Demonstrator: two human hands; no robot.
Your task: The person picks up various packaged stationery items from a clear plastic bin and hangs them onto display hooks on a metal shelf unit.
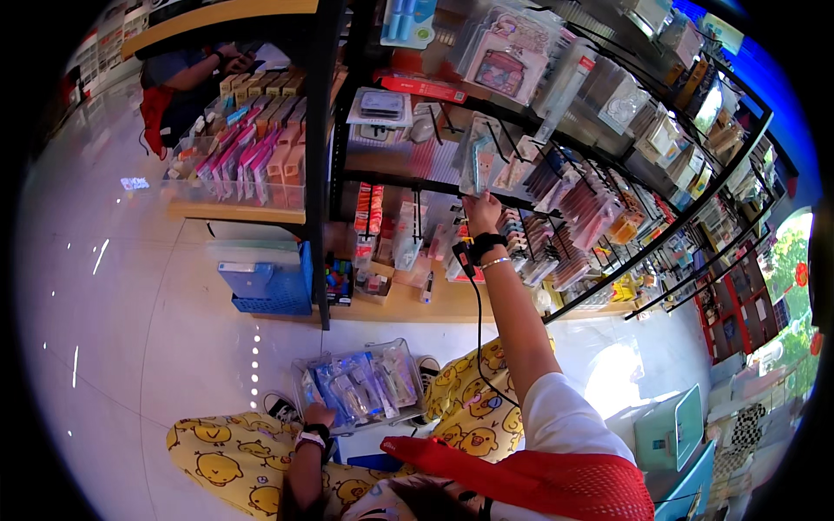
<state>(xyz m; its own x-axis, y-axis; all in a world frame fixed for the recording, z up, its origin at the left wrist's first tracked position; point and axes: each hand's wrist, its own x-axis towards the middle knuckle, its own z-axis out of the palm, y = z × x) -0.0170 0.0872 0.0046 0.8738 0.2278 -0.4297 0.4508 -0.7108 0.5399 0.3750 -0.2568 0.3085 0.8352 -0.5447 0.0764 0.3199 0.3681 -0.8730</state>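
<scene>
My right hand (483,211) is stretched out to the shelf rack, its fingers at the lower end of a light-blue and pink blister pack (481,156) that hangs on a black hook. Whether the fingers grip the pack is unclear. Down by my feet, my left hand (319,414) rests at the near left edge of a clear plastic basket (417,417), beside packaged goods (355,384) in blue and clear wrapping. Its fingertips are too small to read. A black cable runs from a small device on my right wrist.
A wooden bottom shelf (449,306) carries small boxes and a blue plastic basket (273,299). Packs hang on hooks to the right. A black rack post (317,195) stands left of centre. Another person (189,78) is at the upper left. A mint-green bin (671,426) stands at lower right.
</scene>
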